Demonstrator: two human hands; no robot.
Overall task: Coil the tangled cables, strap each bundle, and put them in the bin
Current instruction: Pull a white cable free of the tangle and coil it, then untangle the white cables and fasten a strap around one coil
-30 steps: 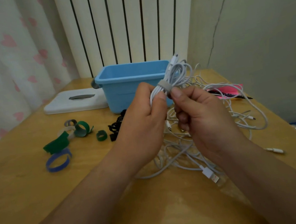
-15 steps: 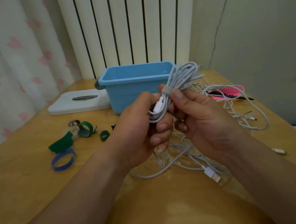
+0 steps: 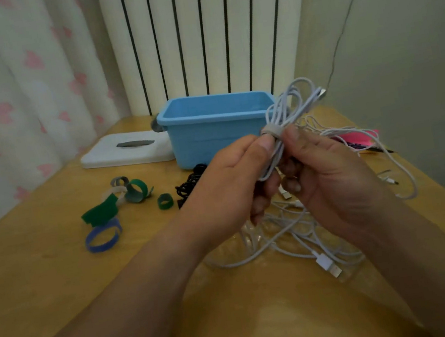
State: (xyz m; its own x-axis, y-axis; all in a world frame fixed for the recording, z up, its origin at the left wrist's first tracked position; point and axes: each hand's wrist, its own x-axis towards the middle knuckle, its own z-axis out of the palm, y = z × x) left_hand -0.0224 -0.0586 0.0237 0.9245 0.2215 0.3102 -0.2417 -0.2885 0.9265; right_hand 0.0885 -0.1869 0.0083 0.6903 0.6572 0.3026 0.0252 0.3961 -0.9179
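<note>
Held in the air just in front of the blue bin's (image 3: pixel 211 141) right front corner: a coiled white cable bundle (image 3: pixel 290 109), loops fanning up past the bin's right rim, a plug end sticking out at the top right. Wrapped round the bundle's waist, a grey strap (image 3: pixel 272 131). Left hand (image 3: pixel 226 185) gripping the bundle below the strap, thumb pressed at the strap, fingers curled round the lower strands. Right hand (image 3: pixel 329 178) pinching the same spot from the other side, thumb tip against the strap, fingers curled beneath. Under both hands, on the table (image 3: pixel 44 281) in front of the bin, a loose tangle of white cables (image 3: pixel 280 217), a USB plug at its near edge. Close to the bin's front wall, a black cable (image 3: pixel 189 186), partly hidden by the left hand. Further to the bin's front left, loose straps on the table: a small green ring (image 3: pixel 164 201), a green and grey loop (image 3: pixel 136 191), a flat green strap (image 3: pixel 101 212), a blue loop (image 3: pixel 102 238). Just beside the bin's left wall, a white lid (image 3: pixel 126 153) with a grey handle. To the bin's right, beyond the cables, something pink (image 3: pixel 361 137). Behind the bin, a white radiator (image 3: pixel 196 36); left of that, a curtain with pink hearts (image 3: pixel 15 83).
</note>
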